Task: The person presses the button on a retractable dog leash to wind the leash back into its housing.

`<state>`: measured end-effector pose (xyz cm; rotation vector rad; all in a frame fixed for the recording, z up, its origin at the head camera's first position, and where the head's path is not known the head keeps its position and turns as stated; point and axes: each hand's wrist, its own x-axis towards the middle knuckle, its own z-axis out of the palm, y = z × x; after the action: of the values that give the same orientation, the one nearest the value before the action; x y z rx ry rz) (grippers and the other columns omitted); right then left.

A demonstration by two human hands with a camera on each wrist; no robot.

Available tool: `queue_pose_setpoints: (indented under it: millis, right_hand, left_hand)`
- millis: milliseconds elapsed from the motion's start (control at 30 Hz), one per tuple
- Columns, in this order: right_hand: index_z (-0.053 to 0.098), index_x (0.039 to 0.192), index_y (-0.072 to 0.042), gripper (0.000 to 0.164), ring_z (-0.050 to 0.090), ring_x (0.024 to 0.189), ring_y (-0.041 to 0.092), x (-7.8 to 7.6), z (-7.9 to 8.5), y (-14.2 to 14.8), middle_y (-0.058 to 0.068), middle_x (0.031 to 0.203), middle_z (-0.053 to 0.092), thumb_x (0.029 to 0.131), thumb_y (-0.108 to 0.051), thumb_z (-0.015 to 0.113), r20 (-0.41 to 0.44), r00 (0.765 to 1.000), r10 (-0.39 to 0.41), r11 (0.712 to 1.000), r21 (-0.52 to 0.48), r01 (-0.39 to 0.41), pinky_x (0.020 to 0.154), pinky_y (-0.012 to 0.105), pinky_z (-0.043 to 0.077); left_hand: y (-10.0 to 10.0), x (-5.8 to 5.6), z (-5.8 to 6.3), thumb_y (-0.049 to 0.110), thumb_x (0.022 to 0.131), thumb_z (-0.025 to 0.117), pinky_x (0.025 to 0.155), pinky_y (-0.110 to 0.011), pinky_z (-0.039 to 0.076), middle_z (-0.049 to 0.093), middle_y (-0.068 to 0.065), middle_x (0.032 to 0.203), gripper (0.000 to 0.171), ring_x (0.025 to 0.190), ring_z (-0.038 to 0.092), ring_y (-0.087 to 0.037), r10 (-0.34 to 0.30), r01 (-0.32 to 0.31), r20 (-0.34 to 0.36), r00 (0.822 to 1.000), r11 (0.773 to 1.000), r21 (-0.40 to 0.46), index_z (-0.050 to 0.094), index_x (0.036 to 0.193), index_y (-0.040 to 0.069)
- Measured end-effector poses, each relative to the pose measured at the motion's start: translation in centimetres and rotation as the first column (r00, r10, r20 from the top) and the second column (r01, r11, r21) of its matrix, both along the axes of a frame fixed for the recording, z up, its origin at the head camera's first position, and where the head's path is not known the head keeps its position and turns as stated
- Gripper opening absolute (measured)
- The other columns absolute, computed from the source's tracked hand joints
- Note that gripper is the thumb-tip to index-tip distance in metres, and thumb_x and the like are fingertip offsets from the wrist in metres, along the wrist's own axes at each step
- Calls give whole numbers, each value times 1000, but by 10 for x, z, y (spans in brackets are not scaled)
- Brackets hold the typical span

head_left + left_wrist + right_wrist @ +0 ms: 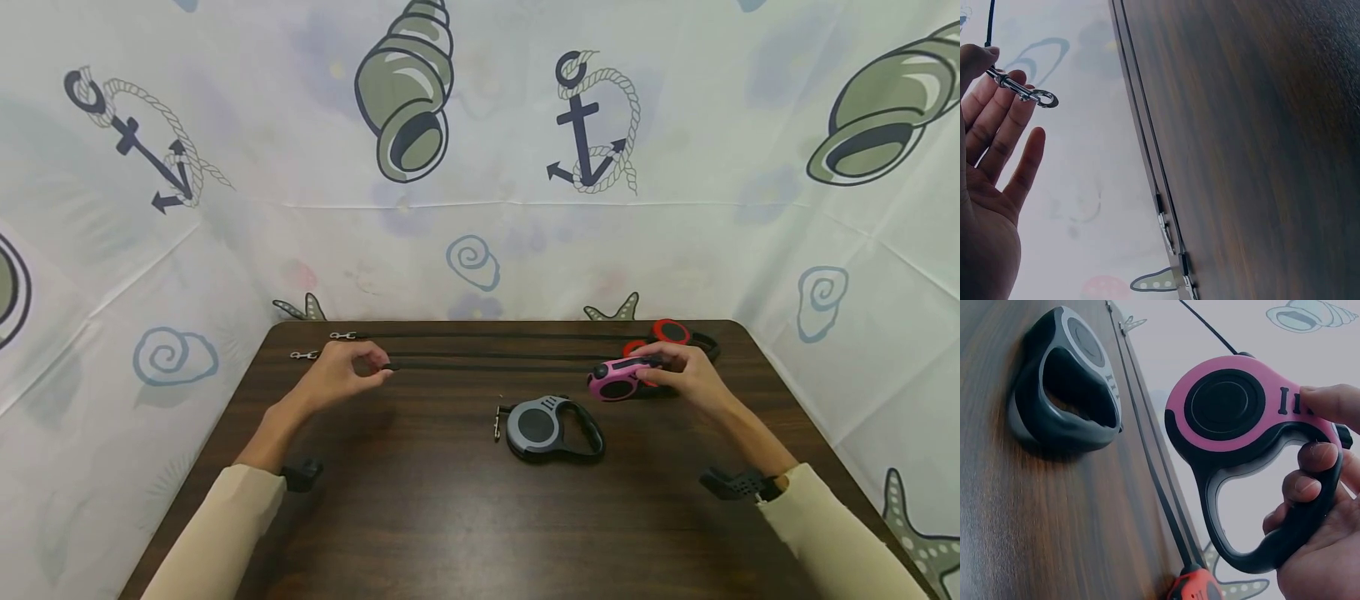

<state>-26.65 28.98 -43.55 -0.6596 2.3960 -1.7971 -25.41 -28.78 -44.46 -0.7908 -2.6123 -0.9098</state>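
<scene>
A pink and black retractable dog leash (1225, 403) is gripped by its handle in my right hand (688, 379), with the fingers curled through the loop and the thumb on top. Its black cord (487, 367) is drawn out straight across to my left hand (341, 371). There the thumb and fingers pinch the cord end beside a silver snap clip (1025, 92); the other fingers are spread. The head view hides that clip behind the hand. Between the hands, nearer me, a grey and black retractable leash (536, 425) lies with its cord wound in and its clip (497, 425) at the left.
Two red and black leashes (670, 332) lie at the back right of the brown table (450, 517). Their cords (510, 336) stretch left along the back edge to silver clips (303, 355). A white printed cloth (495, 125) hangs behind and at the sides.
</scene>
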Motion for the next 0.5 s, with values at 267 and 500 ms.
queue_pose_setpoints:
  millis: [267,500]
  right_hand:
    - [67,124,9,28,65,84,11,-2,-2,-10,-3,105,73,98,-1,71,2,1000,1,1000,-13,0,74,28,56]
    - [68,126,8,29,65,86,17,-1,-4,-19,0,109,73,99,-3,71,27,999,18,999,-40,-17,74,29,57]
  left_hand:
    - [5,1,2,5,84,88,70,-41,59,74,5,84,15,77,69,-12,-21,21,-37,999,1000,3,76,94,8]
    - [9,1,3,6,85,88,71,-41,59,74,6,84,15,78,70,-11,-39,40,-38,999,999,12,76,94,9]
